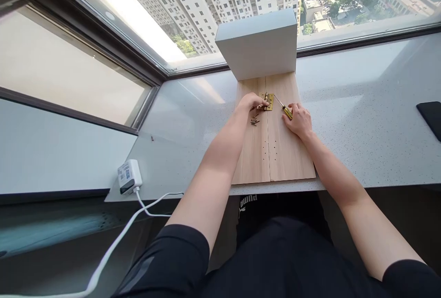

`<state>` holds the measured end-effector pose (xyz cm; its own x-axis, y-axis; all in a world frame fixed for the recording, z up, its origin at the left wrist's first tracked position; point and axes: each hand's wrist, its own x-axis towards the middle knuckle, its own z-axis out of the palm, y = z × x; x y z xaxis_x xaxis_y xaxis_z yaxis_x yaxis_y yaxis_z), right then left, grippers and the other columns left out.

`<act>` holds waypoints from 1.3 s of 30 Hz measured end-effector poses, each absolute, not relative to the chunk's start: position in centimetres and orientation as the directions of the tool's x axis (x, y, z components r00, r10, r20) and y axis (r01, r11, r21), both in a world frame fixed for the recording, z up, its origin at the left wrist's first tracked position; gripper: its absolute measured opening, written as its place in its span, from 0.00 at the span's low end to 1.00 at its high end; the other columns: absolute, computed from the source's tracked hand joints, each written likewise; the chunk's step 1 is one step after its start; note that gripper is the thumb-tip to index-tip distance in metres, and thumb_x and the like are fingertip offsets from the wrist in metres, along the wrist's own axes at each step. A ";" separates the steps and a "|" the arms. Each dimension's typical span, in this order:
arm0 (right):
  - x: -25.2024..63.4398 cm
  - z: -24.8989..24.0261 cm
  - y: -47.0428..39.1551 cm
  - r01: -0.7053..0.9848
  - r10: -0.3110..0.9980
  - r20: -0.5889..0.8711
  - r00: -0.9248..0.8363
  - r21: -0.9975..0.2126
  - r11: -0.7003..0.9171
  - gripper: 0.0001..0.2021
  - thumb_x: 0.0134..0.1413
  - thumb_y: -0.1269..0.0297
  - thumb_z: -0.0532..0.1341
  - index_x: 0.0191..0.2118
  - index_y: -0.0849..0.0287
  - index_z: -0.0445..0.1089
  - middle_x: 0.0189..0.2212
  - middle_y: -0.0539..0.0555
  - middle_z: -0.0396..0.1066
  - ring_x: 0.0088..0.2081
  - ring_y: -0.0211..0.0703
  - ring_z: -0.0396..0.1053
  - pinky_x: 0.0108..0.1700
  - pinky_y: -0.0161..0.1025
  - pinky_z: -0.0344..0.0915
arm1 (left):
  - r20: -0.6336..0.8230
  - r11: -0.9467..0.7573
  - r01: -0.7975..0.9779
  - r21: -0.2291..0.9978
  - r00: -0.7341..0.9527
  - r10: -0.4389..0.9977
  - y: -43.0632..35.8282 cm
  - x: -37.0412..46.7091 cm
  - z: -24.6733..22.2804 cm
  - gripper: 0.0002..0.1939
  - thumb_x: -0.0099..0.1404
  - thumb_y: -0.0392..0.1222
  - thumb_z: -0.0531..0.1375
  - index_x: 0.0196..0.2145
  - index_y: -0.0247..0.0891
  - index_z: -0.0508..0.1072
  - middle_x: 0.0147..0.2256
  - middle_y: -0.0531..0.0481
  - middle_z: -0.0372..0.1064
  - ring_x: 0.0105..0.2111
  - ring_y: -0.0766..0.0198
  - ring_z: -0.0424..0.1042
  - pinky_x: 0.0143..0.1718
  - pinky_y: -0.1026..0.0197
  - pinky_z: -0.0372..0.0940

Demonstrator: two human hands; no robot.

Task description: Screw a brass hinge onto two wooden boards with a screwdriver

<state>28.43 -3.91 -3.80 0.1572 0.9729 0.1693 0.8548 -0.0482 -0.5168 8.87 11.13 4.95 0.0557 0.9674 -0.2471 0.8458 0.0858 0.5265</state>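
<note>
A brass hinge point(270, 102) lies across the seam between two light wooden boards point(289, 155). My left hand point(253, 101) is at the hinge's left side, fingers pressed together on it; whether a small screw is between them is too small to tell. In my right hand point(299, 119) is a screwdriver with a yellow handle point(287, 112), its shaft pointing up-left to the hinge's upper right corner. Several loose screws point(254, 120) lie on the left board, just below my left hand. Small dark holes show in both boards nearer the front edge.
Behind the boards a white box point(260, 47) stands against the window. A white power adapter point(130, 176) with a cable sits at the counter's left corner. One small piece point(152, 138) lies left; a black object point(430, 118) lies far right.
</note>
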 end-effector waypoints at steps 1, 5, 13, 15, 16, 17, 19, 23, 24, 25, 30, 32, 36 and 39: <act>28.4 -3.7 -3.9 0.856 0.973 0.169 0.157 -0.515 -0.048 0.23 0.81 0.50 0.73 0.70 0.56 0.78 0.68 0.62 0.79 0.63 0.57 0.82 0.65 0.61 0.83 | -0.278 0.112 0.839 0.532 0.048 0.959 11.0 8.8 4.9 0.17 0.63 0.35 0.86 0.30 0.33 0.81 0.32 0.32 0.81 0.47 0.24 0.87 0.53 0.28 0.77; 28.5 -3.4 -3.8 0.860 0.972 0.173 0.158 -0.509 -0.049 0.23 0.81 0.50 0.73 0.70 0.57 0.78 0.67 0.62 0.79 0.63 0.57 0.82 0.66 0.61 0.83 | -0.351 0.202 0.764 0.612 0.033 0.936 10.3 8.6 3.9 0.12 0.67 0.31 0.81 0.37 0.35 0.81 0.35 0.36 0.82 0.51 0.33 0.86 0.57 0.38 0.77; 29.3 -3.6 -3.4 0.847 0.968 0.194 0.156 -0.531 -0.030 0.22 0.80 0.50 0.73 0.68 0.57 0.79 0.66 0.61 0.80 0.63 0.57 0.82 0.66 0.61 0.83 | -0.124 0.107 0.178 0.978 0.088 0.988 8.3 5.6 3.0 0.03 0.86 0.36 0.64 0.49 0.39 0.78 0.50 0.43 0.84 0.43 0.60 0.82 0.44 0.59 0.75; 29.4 -3.4 -3.4 0.825 0.962 0.220 0.163 -0.565 -0.011 0.22 0.80 0.50 0.74 0.67 0.57 0.79 0.67 0.62 0.80 0.65 0.58 0.81 0.68 0.63 0.81 | -0.084 0.098 -0.101 0.990 0.135 0.987 6.9 4.5 2.8 0.01 0.83 0.36 0.68 0.49 0.40 0.80 0.47 0.44 0.84 0.41 0.61 0.82 0.42 0.60 0.76; 29.3 -3.1 -3.4 0.808 0.956 0.239 0.169 -0.589 0.005 0.22 0.79 0.50 0.74 0.67 0.57 0.80 0.67 0.62 0.79 0.66 0.59 0.80 0.69 0.64 0.80 | -0.076 0.110 -0.180 0.978 0.184 0.980 6.0 4.1 2.6 0.03 0.81 0.37 0.70 0.49 0.40 0.80 0.46 0.44 0.84 0.41 0.60 0.82 0.41 0.60 0.76; 29.2 -2.9 -3.4 0.786 0.949 0.262 0.173 -0.618 0.027 0.22 0.79 0.50 0.74 0.67 0.57 0.80 0.68 0.62 0.79 0.67 0.60 0.79 0.71 0.65 0.79 | -0.062 0.116 -0.236 0.965 0.223 0.973 5.0 3.7 2.3 0.06 0.79 0.38 0.73 0.49 0.40 0.80 0.46 0.45 0.84 0.41 0.60 0.82 0.40 0.61 0.76; 28.8 -2.1 -3.9 0.722 0.937 0.305 0.168 -0.685 0.093 0.20 0.80 0.49 0.73 0.64 0.57 0.80 0.67 0.62 0.79 0.68 0.60 0.78 0.72 0.65 0.77 | -0.049 0.144 -0.283 0.948 0.316 0.947 3.0 3.3 1.5 0.15 0.73 0.43 0.80 0.49 0.40 0.80 0.46 0.45 0.85 0.41 0.60 0.83 0.39 0.61 0.77; 27.0 -1.2 -5.7 0.503 0.944 0.322 0.071 -0.829 0.245 0.25 0.84 0.38 0.65 0.60 0.58 0.79 0.54 0.58 0.83 0.54 0.52 0.82 0.61 0.56 0.81 | 0.015 0.142 -0.311 0.940 0.453 0.891 -0.2 2.9 -0.7 0.32 0.61 0.59 0.89 0.48 0.41 0.79 0.46 0.47 0.85 0.42 0.59 0.85 0.42 0.60 0.78; 26.5 -1.2 -6.2 0.432 0.951 0.308 0.034 -0.862 0.264 0.29 0.85 0.34 0.61 0.61 0.57 0.78 0.50 0.57 0.83 0.48 0.50 0.83 0.56 0.53 0.82 | 0.034 0.135 -0.320 0.938 0.471 0.881 -0.7 2.9 -1.1 0.35 0.59 0.63 0.89 0.48 0.41 0.79 0.47 0.47 0.85 0.43 0.59 0.85 0.44 0.59 0.79; 25.9 -1.3 -6.7 0.360 0.957 0.289 -0.002 -0.893 0.270 0.32 0.84 0.29 0.58 0.62 0.57 0.77 0.46 0.56 0.83 0.44 0.48 0.82 0.50 0.50 0.82 | 0.051 0.126 -0.325 0.937 0.484 0.873 -1.0 2.9 -1.5 0.37 0.59 0.66 0.89 0.49 0.41 0.79 0.47 0.48 0.85 0.44 0.59 0.85 0.46 0.58 0.80; 24.2 -2.3 -7.3 0.082 0.976 0.213 -0.042 -0.973 0.216 0.38 0.66 0.19 0.71 0.54 0.51 0.68 0.42 0.53 0.80 0.35 0.43 0.77 0.39 0.44 0.80 | 0.150 0.006 -0.291 0.957 0.508 0.848 -1.6 3.0 -2.6 0.38 0.63 0.73 0.86 0.46 0.42 0.76 0.44 0.49 0.84 0.44 0.57 0.86 0.51 0.54 0.82; 24.0 -2.5 -7.2 0.009 0.980 0.194 -0.042 -0.981 0.195 0.37 0.64 0.21 0.74 0.50 0.50 0.67 0.42 0.52 0.79 0.33 0.40 0.75 0.38 0.43 0.79 | 0.173 -0.052 -0.249 0.967 0.494 0.852 -1.9 3.0 -2.7 0.39 0.64 0.75 0.84 0.46 0.41 0.75 0.43 0.49 0.82 0.43 0.57 0.86 0.47 0.55 0.82; 24.1 -2.2 -7.3 -0.074 0.983 0.179 -0.040 -0.982 0.176 0.34 0.64 0.26 0.77 0.49 0.51 0.69 0.44 0.52 0.79 0.36 0.41 0.77 0.35 0.41 0.78 | 0.187 -0.115 -0.173 0.978 0.498 0.847 -3.0 2.8 -2.5 0.40 0.68 0.79 0.80 0.50 0.42 0.75 0.47 0.45 0.81 0.45 0.55 0.85 0.43 0.57 0.81; 24.2 -1.8 -7.7 -0.101 0.981 0.187 -0.049 -0.978 0.182 0.33 0.65 0.28 0.77 0.50 0.51 0.71 0.46 0.54 0.81 0.37 0.41 0.78 0.35 0.40 0.78 | 0.211 -0.163 -0.137 0.977 0.524 0.825 -3.8 2.8 -2.2 0.38 0.72 0.80 0.75 0.51 0.43 0.75 0.49 0.43 0.80 0.46 0.54 0.85 0.42 0.56 0.80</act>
<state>24.19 -7.66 -1.80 -0.0487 0.9811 0.1875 -0.1008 0.1819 -0.9781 2.76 -3.81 -2.19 0.5243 0.8249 0.2111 -0.1373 -0.1628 0.9771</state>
